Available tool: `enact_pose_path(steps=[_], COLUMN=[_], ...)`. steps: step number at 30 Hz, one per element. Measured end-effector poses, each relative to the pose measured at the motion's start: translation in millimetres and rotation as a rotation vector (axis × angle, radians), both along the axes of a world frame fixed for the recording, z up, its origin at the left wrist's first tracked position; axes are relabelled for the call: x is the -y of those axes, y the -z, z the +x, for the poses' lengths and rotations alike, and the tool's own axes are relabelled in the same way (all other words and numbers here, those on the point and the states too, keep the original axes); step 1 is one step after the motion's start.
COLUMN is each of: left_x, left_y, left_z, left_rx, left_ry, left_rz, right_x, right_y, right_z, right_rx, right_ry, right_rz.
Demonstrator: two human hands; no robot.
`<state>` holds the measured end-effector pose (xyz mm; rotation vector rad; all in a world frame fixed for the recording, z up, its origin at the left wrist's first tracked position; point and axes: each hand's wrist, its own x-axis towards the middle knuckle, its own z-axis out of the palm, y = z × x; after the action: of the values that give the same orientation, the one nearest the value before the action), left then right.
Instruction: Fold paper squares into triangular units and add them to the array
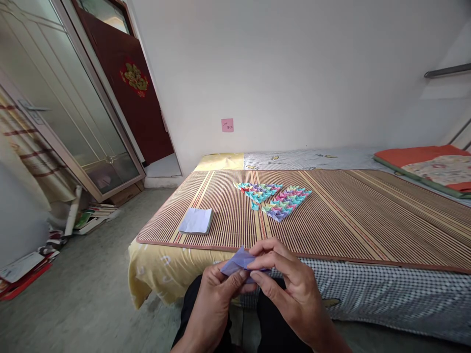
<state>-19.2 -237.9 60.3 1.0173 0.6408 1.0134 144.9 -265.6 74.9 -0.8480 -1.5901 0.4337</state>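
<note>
Purple paper [235, 264] held between both hands, before the near edge of a bed [172, 262].

From the left, a squarish stack of paper [196, 221] lies on the striped mat [338, 215], beyond the hands; next, the left hand [222, 291] is clamped on the purple paper's left part, thumb on the near side, a pointed corner rising above its grip; the paper lies between the two hands, touching both; farther back on the mat sits a cluster of multicoloured folded pieces [259, 190], a small cyan piece [254, 206] just in front; then the right hand [289, 277], thumb and fingertips closed on the paper's right part; beyond it, a second folded cluster [289, 202]; at far right, an orange folded quilt [430, 164].
</note>
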Motion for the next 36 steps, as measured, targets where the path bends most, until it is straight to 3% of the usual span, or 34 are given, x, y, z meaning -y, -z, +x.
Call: enact_pose_path(steps=[11, 16, 21, 30, 36], left_x=[0, -2, -6, -3, -1], left_y=[2.8, 4.9, -0.5, -13.0, -14.2], left_z=[-1, 0, 4, 5, 5], left_rx=[-0.069, -0.122, 0.035, 0.192, 0.23], left_ry=[0.0, -0.018, -0.066, -0.109, -0.149], left_rz=[0.029, 0.001, -0.136, -0.286, -0.294], right_x=[-8, -9, -7, -8, -11], right_y=[5.0, 7.5, 12.0, 15.8, 18.1], right_z=[-3, -3, -3, 1, 4], right_rx=[0.033, 0.003, 0.089, 0.147, 0.133], right_ry=[0.114, 0.097, 0.062, 0.129, 0.09], right_rz=[-0.046, -0.09, -0.054, -0.044, -0.085])
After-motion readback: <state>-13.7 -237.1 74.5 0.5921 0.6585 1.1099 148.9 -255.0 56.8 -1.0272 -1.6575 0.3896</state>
